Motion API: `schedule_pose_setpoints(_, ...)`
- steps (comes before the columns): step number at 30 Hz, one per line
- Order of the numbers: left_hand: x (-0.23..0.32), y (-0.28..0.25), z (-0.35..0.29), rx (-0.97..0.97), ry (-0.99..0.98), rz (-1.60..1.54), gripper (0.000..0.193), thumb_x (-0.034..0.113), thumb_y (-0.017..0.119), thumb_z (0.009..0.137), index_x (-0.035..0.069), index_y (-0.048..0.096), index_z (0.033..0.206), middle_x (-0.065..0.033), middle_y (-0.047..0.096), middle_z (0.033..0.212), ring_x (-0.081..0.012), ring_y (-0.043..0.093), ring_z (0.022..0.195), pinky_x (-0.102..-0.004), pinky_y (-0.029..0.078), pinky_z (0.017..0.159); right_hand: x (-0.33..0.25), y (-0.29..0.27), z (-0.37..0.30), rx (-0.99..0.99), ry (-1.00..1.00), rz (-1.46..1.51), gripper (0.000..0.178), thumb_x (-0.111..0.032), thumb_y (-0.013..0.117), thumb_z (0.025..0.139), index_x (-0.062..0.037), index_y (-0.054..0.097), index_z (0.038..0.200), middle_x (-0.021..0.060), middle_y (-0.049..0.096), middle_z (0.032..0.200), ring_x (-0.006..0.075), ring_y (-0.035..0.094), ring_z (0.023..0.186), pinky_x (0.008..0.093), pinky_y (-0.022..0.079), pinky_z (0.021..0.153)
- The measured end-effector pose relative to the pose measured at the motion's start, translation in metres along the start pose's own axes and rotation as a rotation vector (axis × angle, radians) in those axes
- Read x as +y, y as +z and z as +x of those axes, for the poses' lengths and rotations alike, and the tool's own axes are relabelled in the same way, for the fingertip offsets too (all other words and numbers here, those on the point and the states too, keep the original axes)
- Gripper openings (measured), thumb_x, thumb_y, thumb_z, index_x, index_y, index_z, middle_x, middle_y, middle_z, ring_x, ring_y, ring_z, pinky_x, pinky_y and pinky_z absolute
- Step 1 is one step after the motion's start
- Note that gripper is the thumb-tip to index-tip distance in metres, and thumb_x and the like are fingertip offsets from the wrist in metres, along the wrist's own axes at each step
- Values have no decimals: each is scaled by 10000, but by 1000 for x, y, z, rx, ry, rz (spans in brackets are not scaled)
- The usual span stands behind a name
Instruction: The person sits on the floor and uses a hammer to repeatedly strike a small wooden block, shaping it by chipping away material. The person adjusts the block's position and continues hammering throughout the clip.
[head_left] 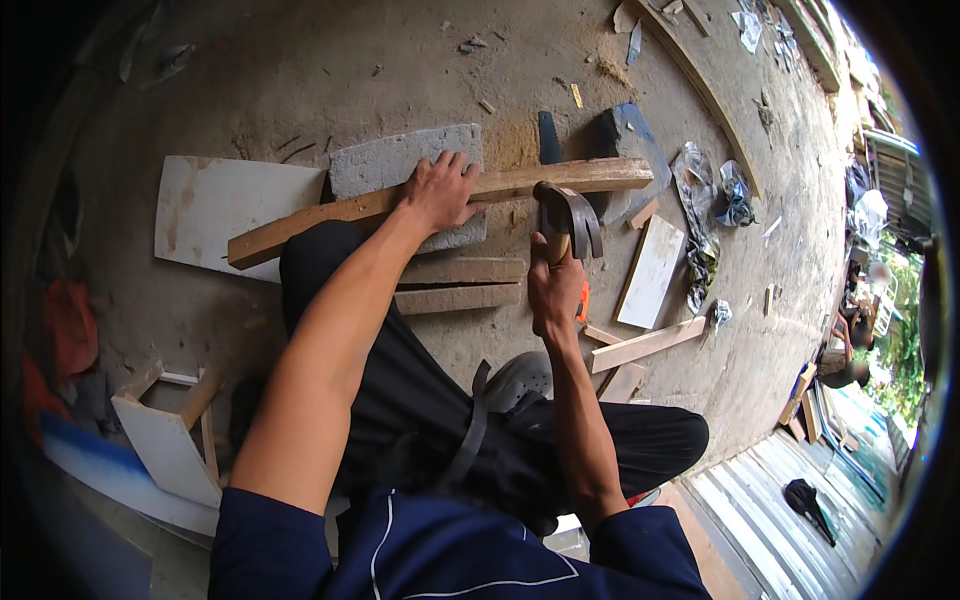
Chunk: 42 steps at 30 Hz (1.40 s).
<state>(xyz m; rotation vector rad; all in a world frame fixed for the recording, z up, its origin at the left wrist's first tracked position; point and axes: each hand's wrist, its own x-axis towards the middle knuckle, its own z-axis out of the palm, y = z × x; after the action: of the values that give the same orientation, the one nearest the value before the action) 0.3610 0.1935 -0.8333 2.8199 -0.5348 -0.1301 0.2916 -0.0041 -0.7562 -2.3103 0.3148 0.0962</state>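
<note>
A long wooden bar (600, 175) lies crosswise in front of me over a grey concrete block (375, 160). Its right end is at a dark block (638, 140). My left hand (440, 190) is closed over the bar's middle, above the concrete block. In my right hand (556, 292) is a claw hammer (568, 212), gripped by its wooden handle. The hammer's head is at the bar's near edge, right of my left hand; I cannot tell whether they touch. The bar's left part passes above a white board (215, 205).
Two short wooden pieces (460, 298) lie between the block and my legs. To the right are a white panel (652, 270), a wooden strip (650, 343) and crumpled plastic (697, 215). An orange tool (583, 302) is partly hidden by my right wrist. A white-sided wooden frame (170, 430) stands at left.
</note>
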Motion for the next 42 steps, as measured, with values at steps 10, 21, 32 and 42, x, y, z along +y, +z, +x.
schedule_pose_setpoints(10,5,2,-5,27,-4,24,551,483,698,795,60,571,1124,-111,542,1066,-260,522,1055,-444,460,773,19,10,-9,-178,100,-140,323,-234,623,899,-40,548,1146,292,634,842,464,637,827,478,489,680)
schedule_pose_setpoints(21,3,1,-1,34,-5,-21,554,476,690,802,56,552,1137,-112,536,1072,-267,520,1052,-444,454,778,-13,-14,16,-194,-8,-163,254,-214,583,925,4,539,1047,296,610,770,496,597,765,508,456,614)
schedule_pose_setpoints(32,-1,8,1,114,22,19,565,502,683,789,58,549,1111,-112,535,1036,-272,540,1012,-439,455,729,-6,0,14,-147,-5,-158,234,-219,579,921,-11,559,1025,276,630,767,467,624,750,482,478,632)
schedule_pose_setpoints(42,0,6,1,95,15,-17,562,499,682,794,53,552,1109,-125,538,1040,-287,541,1023,-463,458,769,10,9,9,-190,43,-165,257,-227,580,917,-7,575,1050,290,635,829,491,606,818,503,475,665)
